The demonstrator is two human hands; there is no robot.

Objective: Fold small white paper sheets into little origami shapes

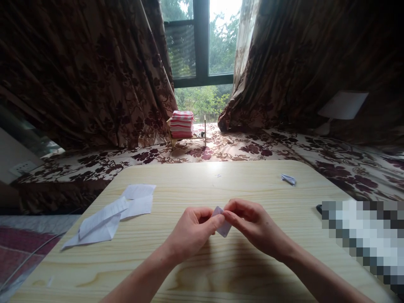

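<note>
A small folded piece of paper (pixel 224 229), pale and roughly diamond-shaped, is held just above the wooden table between both hands. My left hand (pixel 197 229) pinches its left side, thumb on top and fingers curled behind. At its upper right edge, the thumb and index finger of my right hand (pixel 252 221) close on the paper. The fingers cover part of it, so its full shape is hidden. Several torn white paper sheets (pixel 104 219) lie overlapping to the left of my hands. A small folded paper piece (pixel 288 179) rests at the far right.
The light wooden table (pixel 176 176) fills the foreground. Tiny paper scraps (pixel 218 175) lie near its far edge. A blurred-out object (pixel 362 240) sits at the right. Beyond, a small stand (pixel 189 138) bears folded red-and-white cloths (pixel 182 125) before the window.
</note>
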